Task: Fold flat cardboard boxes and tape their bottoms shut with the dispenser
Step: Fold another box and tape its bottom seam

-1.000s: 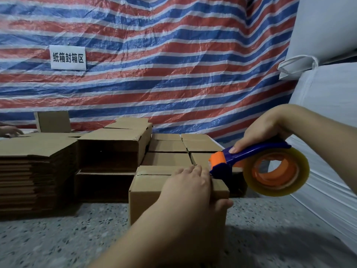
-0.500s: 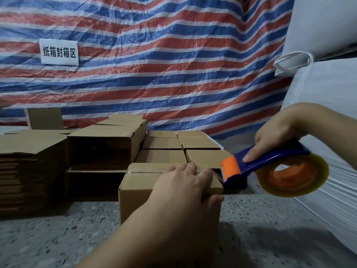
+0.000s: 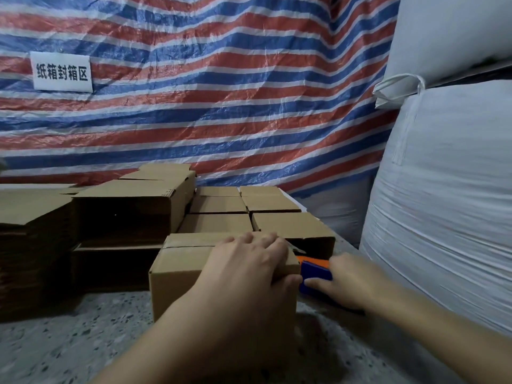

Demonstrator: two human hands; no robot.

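Note:
A small brown cardboard box [image 3: 177, 270] stands on the speckled floor in front of me, its taped flaps facing up. My left hand [image 3: 249, 261] lies over the box's top right part, fingers across the flaps and thumb down the right side. To the right of the box, my right hand [image 3: 346, 281] holds the blue and orange tape dispenser [image 3: 314, 273] low against the box's right side. The tape roll is hidden behind that hand.
A stack of flat cardboard [image 3: 30, 239] lies at the left. Folded boxes [image 3: 124, 206] are piled behind, with a row of taped boxes [image 3: 279, 223] beyond. A striped tarp [image 3: 221, 92] hangs at the back. Big white sacks [image 3: 448, 195] stand at the right.
My right hand has brought the dispenser down from above the box's right edge to low against its right side. My left hand has stayed on top of the box.

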